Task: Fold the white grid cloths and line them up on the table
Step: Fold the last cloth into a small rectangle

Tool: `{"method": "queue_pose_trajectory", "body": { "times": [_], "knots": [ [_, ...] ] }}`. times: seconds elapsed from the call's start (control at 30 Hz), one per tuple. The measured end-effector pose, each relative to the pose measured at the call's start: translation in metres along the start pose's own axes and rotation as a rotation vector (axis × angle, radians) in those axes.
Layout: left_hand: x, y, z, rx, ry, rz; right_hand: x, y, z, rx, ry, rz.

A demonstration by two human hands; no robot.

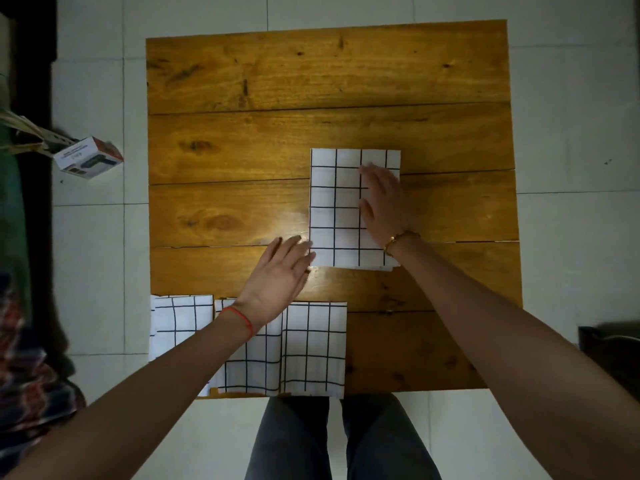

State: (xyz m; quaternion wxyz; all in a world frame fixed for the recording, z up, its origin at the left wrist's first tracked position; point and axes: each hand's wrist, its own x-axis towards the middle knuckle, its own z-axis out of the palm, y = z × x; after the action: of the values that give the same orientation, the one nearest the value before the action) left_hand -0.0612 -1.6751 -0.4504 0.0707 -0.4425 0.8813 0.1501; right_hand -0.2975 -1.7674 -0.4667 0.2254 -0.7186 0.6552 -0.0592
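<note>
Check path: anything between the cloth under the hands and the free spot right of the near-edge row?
Nothing visible. The folded cloth lies flat under the right hand; bare table runs from it to the gap beside the rightmost row cloth. Left hand touches its near-left corner.

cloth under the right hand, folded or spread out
Folded: the cloth is a narrow rectangle with layered edges at its near end, right hand flat on it.

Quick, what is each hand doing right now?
Left hand: open, fingertips at the corner of the folded grid cloth.
Right hand: open, pressing flat on that cloth.
</note>
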Motion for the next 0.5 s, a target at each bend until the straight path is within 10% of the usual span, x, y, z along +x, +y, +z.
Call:
{"method": "queue_pose_trajectory", "body": {
  "times": [0.13,0.3,0.5],
  "knots": [
    [0.028,-0.001,-0.016,-0.325,0.169,-0.343,-0.013,0.014,-0.013,0.205,0.313,0.418],
    [0.076,-0.006,-0.017,-0.714,0.188,-0.786,-0.019,0.027,-0.020,0.338,0.144,0.729],
    [0.098,-0.004,-0.016,-0.831,0.144,-0.897,-0.012,0.018,-0.017,0.480,0.006,0.771]
  ]
}}
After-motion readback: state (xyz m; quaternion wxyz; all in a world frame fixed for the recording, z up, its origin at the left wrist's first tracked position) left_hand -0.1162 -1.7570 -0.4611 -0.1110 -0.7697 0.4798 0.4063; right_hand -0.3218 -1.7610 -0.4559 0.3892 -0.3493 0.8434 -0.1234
